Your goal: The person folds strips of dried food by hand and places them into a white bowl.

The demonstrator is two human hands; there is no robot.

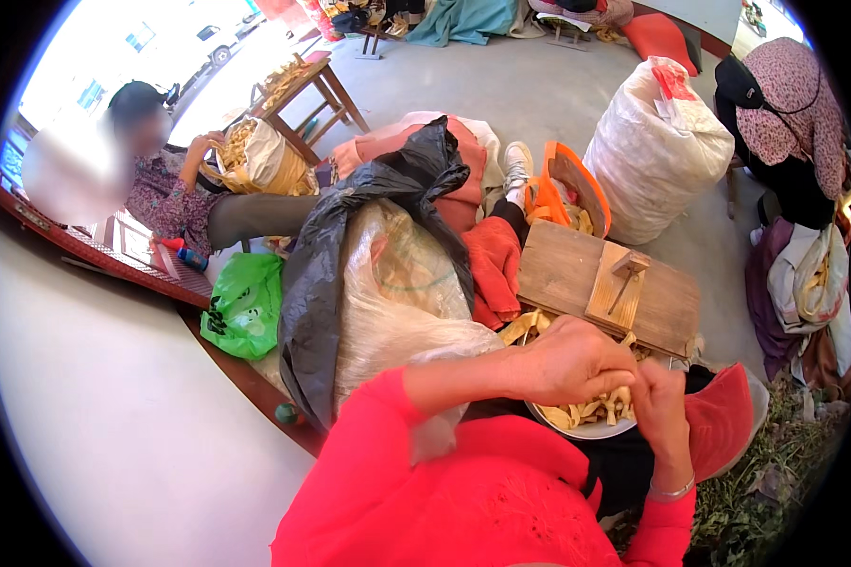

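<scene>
My left hand (574,360) and my right hand (657,397) meet fingertip to fingertip above a metal bowl (586,431). The fingers of both are closed on what looks like one pale yellow strip, mostly hidden by them. Many curled pale yellow strips (578,413) lie in the bowl, which rests at my lap. Just beyond my hands, a wooden board (557,264) lies tilted, with a lighter wood piece (613,283) across it that carries a small block and a thin metal spike.
A clear plastic sack inside a black bag (312,305) stands at left, beside a green bag (245,305). Beyond the board are an orange-handled bag (574,170) and a full white sack (656,149). One person (163,177) sits at left, another (787,127) at right. Leafy scraps (766,489) lie lower right.
</scene>
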